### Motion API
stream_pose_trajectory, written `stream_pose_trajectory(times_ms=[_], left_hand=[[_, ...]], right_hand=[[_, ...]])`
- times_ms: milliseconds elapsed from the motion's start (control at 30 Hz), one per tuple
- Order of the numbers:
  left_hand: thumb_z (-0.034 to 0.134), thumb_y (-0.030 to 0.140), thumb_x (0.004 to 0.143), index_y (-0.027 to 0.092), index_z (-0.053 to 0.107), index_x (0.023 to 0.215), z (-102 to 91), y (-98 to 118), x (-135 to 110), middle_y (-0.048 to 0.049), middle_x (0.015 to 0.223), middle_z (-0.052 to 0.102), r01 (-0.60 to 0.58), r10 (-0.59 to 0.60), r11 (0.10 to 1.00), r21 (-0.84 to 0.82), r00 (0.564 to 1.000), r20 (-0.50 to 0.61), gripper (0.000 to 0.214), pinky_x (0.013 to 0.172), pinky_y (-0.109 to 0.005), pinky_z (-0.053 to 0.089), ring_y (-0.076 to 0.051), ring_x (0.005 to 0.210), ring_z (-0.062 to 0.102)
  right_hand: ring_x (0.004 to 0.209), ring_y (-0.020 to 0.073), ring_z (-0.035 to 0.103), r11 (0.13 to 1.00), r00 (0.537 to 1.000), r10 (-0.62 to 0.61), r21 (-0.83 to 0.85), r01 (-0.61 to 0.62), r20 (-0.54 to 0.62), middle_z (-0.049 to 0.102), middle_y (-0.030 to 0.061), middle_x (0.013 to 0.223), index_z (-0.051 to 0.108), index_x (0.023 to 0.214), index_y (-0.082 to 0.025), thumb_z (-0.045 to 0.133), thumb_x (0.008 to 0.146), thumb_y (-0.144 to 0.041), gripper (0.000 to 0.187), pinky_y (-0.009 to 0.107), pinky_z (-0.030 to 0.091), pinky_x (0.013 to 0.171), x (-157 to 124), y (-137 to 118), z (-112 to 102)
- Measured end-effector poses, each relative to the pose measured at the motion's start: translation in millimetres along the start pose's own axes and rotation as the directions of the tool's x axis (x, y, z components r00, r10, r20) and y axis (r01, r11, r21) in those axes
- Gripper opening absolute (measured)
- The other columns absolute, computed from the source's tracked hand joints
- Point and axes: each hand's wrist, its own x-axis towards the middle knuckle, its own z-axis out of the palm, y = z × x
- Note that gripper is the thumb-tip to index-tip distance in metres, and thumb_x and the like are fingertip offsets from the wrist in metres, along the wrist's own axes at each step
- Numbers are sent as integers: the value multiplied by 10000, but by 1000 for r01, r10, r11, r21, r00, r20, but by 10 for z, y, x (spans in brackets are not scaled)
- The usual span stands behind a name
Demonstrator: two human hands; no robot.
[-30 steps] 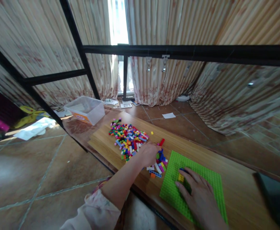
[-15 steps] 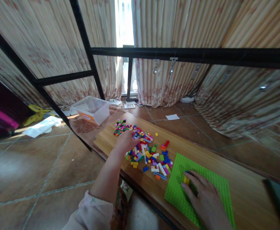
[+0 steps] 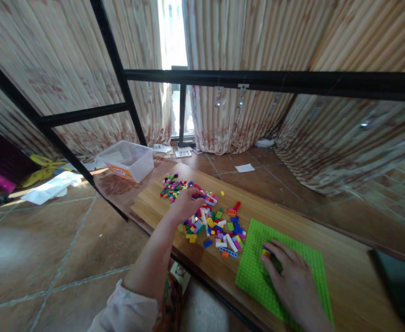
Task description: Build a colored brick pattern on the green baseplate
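Note:
My left hand (image 3: 187, 203) reaches over a heap of loose toy building bricks (image 3: 208, 222) of many colours. Its fingers are bent towards the thumb in a pinch; whatever lies between them is too small to make out. On the right, a green studded baseplate (image 3: 254, 258) lies flat on the wooden tabletop (image 3: 348, 258). My right hand (image 3: 290, 272) rests over this plate, thumb and fingers closed around a small yellow brick (image 3: 266, 252). Something blue shows beside that brick, and the fingers partly cover both.
A clear plastic bin (image 3: 128, 161) with an orange label stands beyond the table's far left end. At the right edge lies a dark flat object (image 3: 398, 286). A black metal frame (image 3: 258, 79) crosses in front of curtains. Papers (image 3: 244, 168) lie on the tiled floor.
My left hand has shifted slightly right over the heap, its fingers still bent. My right hand still grips the yellow brick, which its fingers now cover more. The whole view has shifted slightly.

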Motion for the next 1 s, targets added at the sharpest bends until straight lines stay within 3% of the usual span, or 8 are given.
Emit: stream_pose_trajectory(times_ms=[67,133,233,333,433,567,800,1000], left_hand=[[614,204,742,125,686,864,187,76,-67,-15,720,654,75,-14,930,-361,985,171,162,637,-218,463,-100,626,581],[673,202,716,115,685,917,416,145,-160,-48,791,681,234,-27,796,-558,935,354,219,689,-228,492,-108,681,626],[750,209,673,103,692,951,736,220,-305,-84,861,701,407,-7,669,-622,840,543,303,712,-239,509,-130,732,657],[784,207,654,100,697,955,955,265,-397,-85,891,707,482,27,617,-622,777,629,331,744,-255,518,-132,750,658],[795,190,646,98,697,940,1075,296,-427,-85,920,711,507,56,595,-624,748,661,323,799,-277,519,-139,785,661],[782,243,684,124,684,961,1150,329,-425,-68,903,706,498,42,609,-617,756,653,318,799,-304,528,-143,765,665],[806,390,666,123,694,853,1245,335,-438,-7,750,656,357,31,788,-502,790,612,345,639,-197,452,-78,645,582],[802,391,656,112,718,866,1263,332,-416,-20,720,677,346,3,826,-444,787,618,359,628,-206,450,-76,607,566]], right_hand=[[1087,282,591,995,997,50,88,-45,-59,673,103,1159,676,1084,-215,456,910,-490,393,517,419,978,44,-94,-66],[1091,268,594,976,988,110,200,-86,-113,667,104,1170,667,1101,-219,483,904,-487,380,496,440,969,85,-217,-150],[1105,231,597,912,975,181,393,-116,-131,655,88,1189,637,1157,-237,524,902,-445,348,443,462,969,132,-396,-263],[1084,221,606,854,980,169,512,-93,-105,650,86,1177,630,1170,-238,575,880,-418,346,419,479,951,165,-485,-321],[1042,222,618,830,982,166,551,-87,-95,660,81,1118,651,1132,-239,597,869,-394,311,419,490,925,182,-472,-335],[958,215,630,823,974,201,558,-108,-108,663,57,1034,665,1061,-245,616,853,-390,258,414,509,861,178,-408,-342],[948,228,618,888,978,167,450,-95,-122,673,66,1005,666,1014,-242,631,844,-365,212,413,512,847,136,-390,-362],[847,187,627,857,979,190,498,-131,-69,662,57,980,656,1103,-231,643,841,-368,295,358,534,780,147,-381,-372]])
